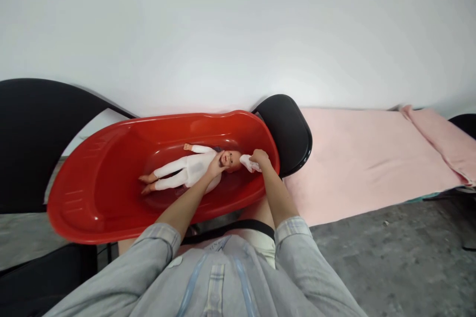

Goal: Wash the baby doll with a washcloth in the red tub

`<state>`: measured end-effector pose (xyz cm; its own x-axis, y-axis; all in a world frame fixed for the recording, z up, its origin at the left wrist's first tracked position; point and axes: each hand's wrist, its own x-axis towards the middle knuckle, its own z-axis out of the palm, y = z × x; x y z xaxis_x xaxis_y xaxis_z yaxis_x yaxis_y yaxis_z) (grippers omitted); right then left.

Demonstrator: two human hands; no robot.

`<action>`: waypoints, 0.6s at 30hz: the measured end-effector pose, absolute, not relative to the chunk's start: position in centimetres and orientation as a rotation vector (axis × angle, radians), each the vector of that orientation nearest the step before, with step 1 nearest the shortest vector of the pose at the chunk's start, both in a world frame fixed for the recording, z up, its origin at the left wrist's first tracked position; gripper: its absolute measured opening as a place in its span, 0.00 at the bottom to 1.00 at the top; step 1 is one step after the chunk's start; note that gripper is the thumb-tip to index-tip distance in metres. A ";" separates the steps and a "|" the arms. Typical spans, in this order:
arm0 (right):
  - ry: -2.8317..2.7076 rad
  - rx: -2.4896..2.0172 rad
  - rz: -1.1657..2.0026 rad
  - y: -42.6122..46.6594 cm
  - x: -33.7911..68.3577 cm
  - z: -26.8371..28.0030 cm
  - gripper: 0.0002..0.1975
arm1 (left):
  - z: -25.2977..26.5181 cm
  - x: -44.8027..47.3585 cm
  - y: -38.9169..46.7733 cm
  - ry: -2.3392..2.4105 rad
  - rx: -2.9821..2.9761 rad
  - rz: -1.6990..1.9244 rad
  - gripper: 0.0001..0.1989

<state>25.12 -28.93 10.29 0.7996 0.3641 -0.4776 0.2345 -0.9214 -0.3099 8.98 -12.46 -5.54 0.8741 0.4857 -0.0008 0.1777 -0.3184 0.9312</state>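
A baby doll (199,166) with a white cloth body lies on its back in a red baby bathtub (111,158), feet to the left and head to the right. My left hand (215,166) is closed at the doll's neck and chin, its fingers partly hidden by the doll. Beside the top of the doll's head, my right hand (259,155) grips a crumpled white cloth (250,162). The cloth is next to the head; whether it touches cannot be made out.
A black chair (284,133) stands against the tub's right end. Further right, a pink sheet (372,158) covers a flat surface, with a folded pink cloth (442,138) at its far end. Black furniture (29,143) is at the left, and a white wall (238,34) rises behind.
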 end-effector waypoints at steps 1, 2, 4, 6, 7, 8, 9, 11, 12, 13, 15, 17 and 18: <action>-0.451 -2.760 0.789 -29.0 25.0 10.2 0.25 | -5.7 8.9 -12.5 0.501 1.902 0.342 0.47; -0.447 -2.757 0.766 -28.9 24.8 10.1 0.26 | -5.8 8.9 -12.5 0.509 1.910 0.346 0.47; -0.475 -2.723 0.715 -28.6 24.2 9.7 0.28 | -6.1 9.0 -12.5 0.516 1.926 0.350 0.45; -0.532 -2.671 0.696 -28.0 23.6 9.1 0.29 | -6.2 9.0 -12.6 0.518 1.929 0.350 0.43; -0.573 -2.629 0.700 -27.7 23.4 8.8 0.29 | -6.2 9.1 -12.6 0.515 1.924 0.349 0.43; -0.615 -2.584 0.710 -27.4 23.3 8.4 0.28 | -6.2 9.1 -12.6 0.511 1.920 0.347 0.44; -0.659 -2.538 0.727 -27.2 23.1 8.0 0.28 | -6.2 9.1 -12.6 0.507 1.915 0.343 0.44; -0.746 -2.461 0.778 -26.7 22.9 7.4 0.27 | -6.2 9.0 -12.6 0.497 1.907 0.335 0.45; -0.788 -2.442 0.807 -26.5 22.8 7.1 0.27 | -6.2 9.0 -12.6 0.490 1.904 0.333 0.46; -0.828 -2.439 0.833 -26.3 22.8 6.9 0.27 | -6.3 9.0 -12.6 0.484 1.903 0.331 0.46; -0.879 -2.420 0.880 -25.8 22.7 6.7 0.27 | -6.4 9.0 -12.6 0.489 1.902 0.325 0.47; -0.846 -2.404 0.902 -25.2 22.8 6.6 0.26 | -6.7 9.0 -12.6 0.508 1.904 0.321 0.47; -0.796 -2.385 0.913 -24.9 22.8 6.6 0.24 | -6.8 9.0 -12.6 0.516 1.906 0.321 0.47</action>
<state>22.84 -24.91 6.58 0.6119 0.6558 -0.4421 0.3486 -0.7254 -0.5935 9.03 -12.63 -6.80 0.8691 0.4943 -0.0176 0.2021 -0.3224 0.9248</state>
